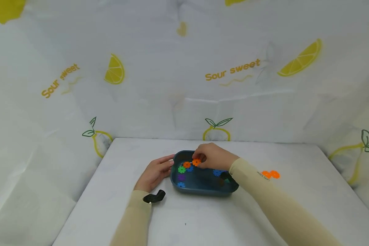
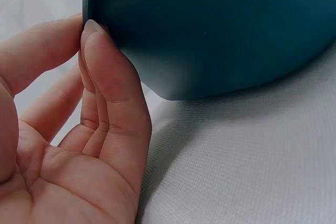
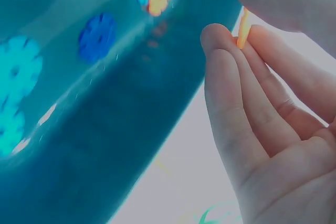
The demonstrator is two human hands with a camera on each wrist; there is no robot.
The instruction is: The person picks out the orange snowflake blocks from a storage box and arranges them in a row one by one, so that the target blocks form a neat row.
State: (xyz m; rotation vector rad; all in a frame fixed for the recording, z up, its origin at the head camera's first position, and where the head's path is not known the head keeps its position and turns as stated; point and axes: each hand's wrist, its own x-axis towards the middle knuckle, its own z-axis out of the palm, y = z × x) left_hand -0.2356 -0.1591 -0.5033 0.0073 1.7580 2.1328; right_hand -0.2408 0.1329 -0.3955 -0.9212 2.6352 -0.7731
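Observation:
A dark teal rectangular tray with rounded corners stands on the white table. My left hand holds its left rim, thumb and fingertips meeting at the edge in the left wrist view. Over the tray's far side, my right hand pinches an orange notched plastic disc between thumb and fingers. Edge-on in the right wrist view, that disc shows as a thin strip. Inside the tray lie another orange disc, a green disc, a purple disc and several blue discs. My right forearm hides part of the tray.
Two overlapping orange discs lie on the table to the right of the tray, beyond my right forearm. A black strap piece sits on my left wrist. Behind the table hangs a white sheet printed with lemons.

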